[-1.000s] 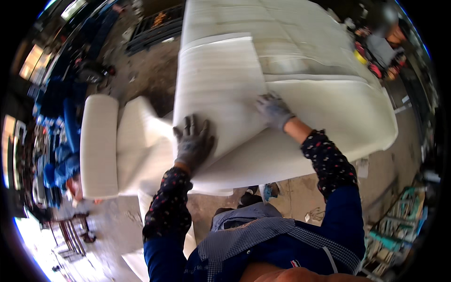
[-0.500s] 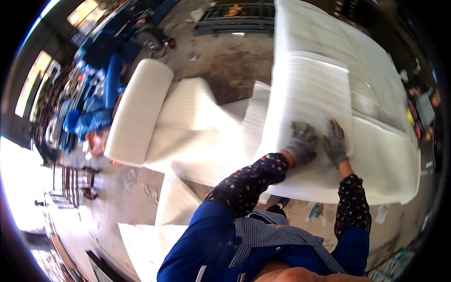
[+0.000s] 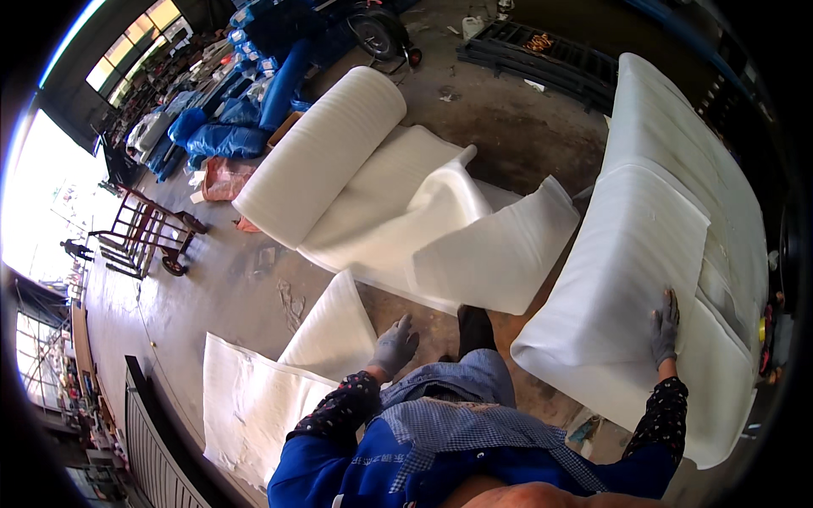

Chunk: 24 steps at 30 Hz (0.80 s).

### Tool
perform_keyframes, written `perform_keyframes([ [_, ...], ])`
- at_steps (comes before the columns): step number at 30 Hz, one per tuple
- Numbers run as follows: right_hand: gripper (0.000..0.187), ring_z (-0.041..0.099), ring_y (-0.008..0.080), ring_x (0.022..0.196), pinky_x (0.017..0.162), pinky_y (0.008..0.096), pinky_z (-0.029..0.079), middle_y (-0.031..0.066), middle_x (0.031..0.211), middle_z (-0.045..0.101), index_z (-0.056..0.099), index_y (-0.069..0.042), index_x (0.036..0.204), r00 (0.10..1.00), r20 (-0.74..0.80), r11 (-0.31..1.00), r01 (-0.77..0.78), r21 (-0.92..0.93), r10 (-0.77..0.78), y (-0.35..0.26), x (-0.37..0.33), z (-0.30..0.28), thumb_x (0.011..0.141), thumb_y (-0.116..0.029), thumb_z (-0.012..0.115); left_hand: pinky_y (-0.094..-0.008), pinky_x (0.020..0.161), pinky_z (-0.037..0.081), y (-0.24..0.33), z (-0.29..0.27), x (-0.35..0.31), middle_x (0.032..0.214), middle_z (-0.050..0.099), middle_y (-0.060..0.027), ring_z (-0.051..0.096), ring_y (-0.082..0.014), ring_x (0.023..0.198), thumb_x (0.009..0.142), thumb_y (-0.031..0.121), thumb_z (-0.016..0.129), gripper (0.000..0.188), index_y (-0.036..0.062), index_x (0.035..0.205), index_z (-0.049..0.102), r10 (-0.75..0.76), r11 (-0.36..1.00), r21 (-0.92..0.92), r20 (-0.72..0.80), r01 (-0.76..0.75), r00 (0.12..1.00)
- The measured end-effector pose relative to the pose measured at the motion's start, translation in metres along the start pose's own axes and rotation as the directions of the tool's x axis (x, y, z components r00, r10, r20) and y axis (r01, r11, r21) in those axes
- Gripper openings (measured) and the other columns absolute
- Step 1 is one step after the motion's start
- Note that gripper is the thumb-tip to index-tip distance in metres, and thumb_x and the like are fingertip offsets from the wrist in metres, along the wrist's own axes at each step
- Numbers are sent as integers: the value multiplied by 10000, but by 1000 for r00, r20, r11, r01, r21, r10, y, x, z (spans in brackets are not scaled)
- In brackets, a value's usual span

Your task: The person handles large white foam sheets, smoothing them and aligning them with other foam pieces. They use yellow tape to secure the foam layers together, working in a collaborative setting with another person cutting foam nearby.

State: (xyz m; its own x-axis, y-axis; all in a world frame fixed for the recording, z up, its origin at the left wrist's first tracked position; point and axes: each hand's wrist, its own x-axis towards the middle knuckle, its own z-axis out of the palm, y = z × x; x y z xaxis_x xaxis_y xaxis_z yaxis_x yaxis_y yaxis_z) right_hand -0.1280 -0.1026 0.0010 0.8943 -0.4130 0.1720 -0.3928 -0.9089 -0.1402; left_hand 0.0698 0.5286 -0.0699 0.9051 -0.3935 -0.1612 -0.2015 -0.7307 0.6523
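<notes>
Both your left hand (image 3: 395,347) and your right hand (image 3: 666,326) had slack grips, fingers extended and grasping nothing, in the head view. The right lay flat near the right edge of the white foam flap (image 3: 639,245), over the wrapped bundle (image 3: 711,161); the left hung beside a loose sheet (image 3: 334,330). You seemed to be smoothing the flap; the next move likely called for even palm pressure along that edge. Left of the bundle, the thick, finely ribbed foam roll (image 3: 322,157) trailed a soft, creased length (image 3: 500,250) across the concrete floor (image 3: 203,279).
</notes>
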Motion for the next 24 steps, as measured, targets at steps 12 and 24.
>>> perform_keyframes([
  [12,551,248,322,1420,1156,414,216,163,1533,274,252,-69,1492,1000,6,999,6,-46,-5,-6,11,8,990,-215,427,-445,885,486,-19,-22,-2,1245,544,-273,611,-392,1036,903,284,589,646,36,1431,311,-60,997,48,54,58,997],
  [24,553,246,325,1418,1154,427,187,168,1530,272,267,-34,1484,997,77,996,-35,77,29,-23,28,-5,990,-249,393,-430,1046,394,-74,80,97,1397,391,-320,445,-437,1271,824,429,663,911,-46,1458,213,-392,916,70,377,396,839],
])
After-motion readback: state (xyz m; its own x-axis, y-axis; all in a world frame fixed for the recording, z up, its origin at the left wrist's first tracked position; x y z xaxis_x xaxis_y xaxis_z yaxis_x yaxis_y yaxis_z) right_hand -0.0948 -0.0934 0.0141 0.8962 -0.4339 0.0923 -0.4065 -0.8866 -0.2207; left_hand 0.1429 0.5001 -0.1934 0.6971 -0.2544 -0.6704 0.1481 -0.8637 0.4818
